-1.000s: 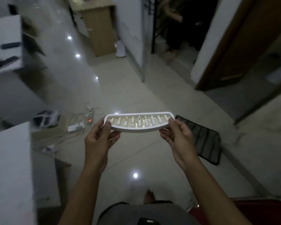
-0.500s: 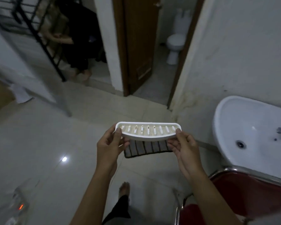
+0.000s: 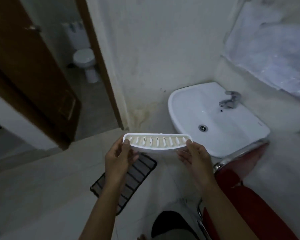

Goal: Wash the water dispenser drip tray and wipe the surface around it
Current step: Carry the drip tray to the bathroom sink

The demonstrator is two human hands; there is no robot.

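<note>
Both hands, left hand (image 3: pixel 119 157) and right hand (image 3: pixel 195 157), grip the drip tray (image 3: pixel 157 143) (slotted side up) near the sink (image 3: pixel 232 142).

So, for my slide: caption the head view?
Both hands, left and right, carry the drip tray toward the sink.

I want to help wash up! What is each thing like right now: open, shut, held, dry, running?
drip tray: level, grimy, held at both ends
left hand: gripping tray
right hand: gripping tray
sink: empty, drain unplugged
tap: no water running
wooden door: open
toilet lid: down
</note>
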